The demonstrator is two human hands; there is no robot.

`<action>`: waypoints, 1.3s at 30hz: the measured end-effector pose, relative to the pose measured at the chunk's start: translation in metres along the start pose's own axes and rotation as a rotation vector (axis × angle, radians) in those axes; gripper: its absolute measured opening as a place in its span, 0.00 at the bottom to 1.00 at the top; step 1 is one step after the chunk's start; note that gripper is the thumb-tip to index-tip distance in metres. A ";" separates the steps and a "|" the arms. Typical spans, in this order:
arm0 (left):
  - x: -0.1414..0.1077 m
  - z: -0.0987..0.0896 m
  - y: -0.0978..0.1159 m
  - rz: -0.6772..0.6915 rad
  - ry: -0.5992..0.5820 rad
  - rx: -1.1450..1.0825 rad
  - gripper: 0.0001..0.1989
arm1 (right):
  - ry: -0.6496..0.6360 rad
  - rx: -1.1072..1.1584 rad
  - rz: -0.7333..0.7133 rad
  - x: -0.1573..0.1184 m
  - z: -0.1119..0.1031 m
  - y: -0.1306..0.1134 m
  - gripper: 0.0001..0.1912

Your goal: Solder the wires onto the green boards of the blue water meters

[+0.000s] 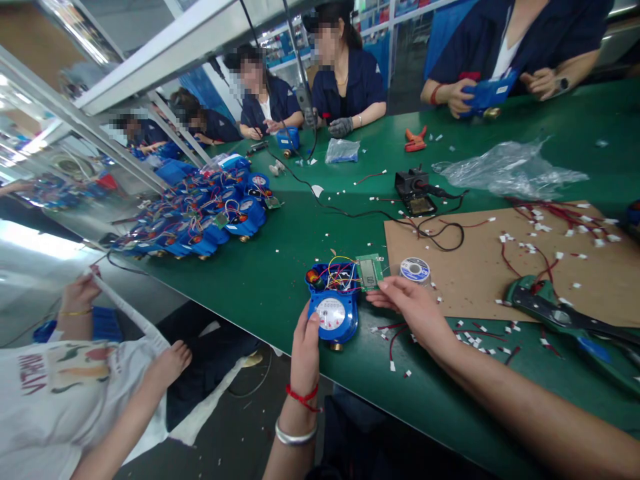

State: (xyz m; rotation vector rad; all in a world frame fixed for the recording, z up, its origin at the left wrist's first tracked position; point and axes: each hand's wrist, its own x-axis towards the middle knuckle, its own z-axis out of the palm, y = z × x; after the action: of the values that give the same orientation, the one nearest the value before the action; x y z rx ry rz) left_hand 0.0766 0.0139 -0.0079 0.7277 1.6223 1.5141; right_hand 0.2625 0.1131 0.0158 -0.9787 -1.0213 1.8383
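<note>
A blue water meter (345,321) with a round white dial rests on the green table, its upper compartment uncovered and full of coloured wires. My left hand (306,337) is closed around the meter's left side. Beside the compartment, a green circuit board (369,272) with a small display hangs on the meter's wires. The fingers of my right hand (403,297) pinch this board at its lower right edge. Just behind the right hand stands a solder wire spool (415,269). Short red leads with white connectors (395,343) lie beneath my right wrist.
Many blue meters (200,213) are heaped at the left. A brown board (465,273) carries red leads; green-handled cutters (545,310) lie on its edge. Behind are a soldering iron stand (414,190) with a cable, plastic bag (515,170) and orange pliers (415,139). Co-workers sit opposite; another person is at left.
</note>
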 end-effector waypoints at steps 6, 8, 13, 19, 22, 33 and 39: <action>0.000 -0.001 -0.001 -0.007 -0.003 0.011 0.26 | 0.028 -0.001 0.008 0.002 0.001 0.000 0.13; 0.000 -0.002 -0.001 -0.009 -0.001 0.012 0.26 | 0.031 0.000 0.007 0.002 0.001 0.000 0.13; 0.000 -0.001 -0.001 -0.003 -0.008 -0.002 0.26 | 0.031 -0.015 0.002 0.002 0.000 0.001 0.12; 0.000 0.001 0.002 0.007 0.010 -0.013 0.25 | 0.045 -0.030 0.014 0.001 0.001 -0.001 0.11; 0.000 0.001 0.002 0.012 0.010 -0.014 0.25 | 0.047 -0.045 0.012 0.000 0.002 -0.001 0.11; 0.003 -0.002 0.000 -0.003 -0.034 0.000 0.25 | 0.044 -0.070 0.000 0.000 0.001 0.000 0.13; 0.002 -0.002 0.001 0.000 -0.046 -0.004 0.25 | 0.052 -0.073 -0.001 -0.001 0.002 -0.001 0.13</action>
State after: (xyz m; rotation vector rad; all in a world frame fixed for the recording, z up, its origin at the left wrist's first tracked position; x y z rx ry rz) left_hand 0.0735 0.0146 -0.0075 0.7550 1.5845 1.4894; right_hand 0.2615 0.1123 0.0171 -1.0630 -1.0635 1.7763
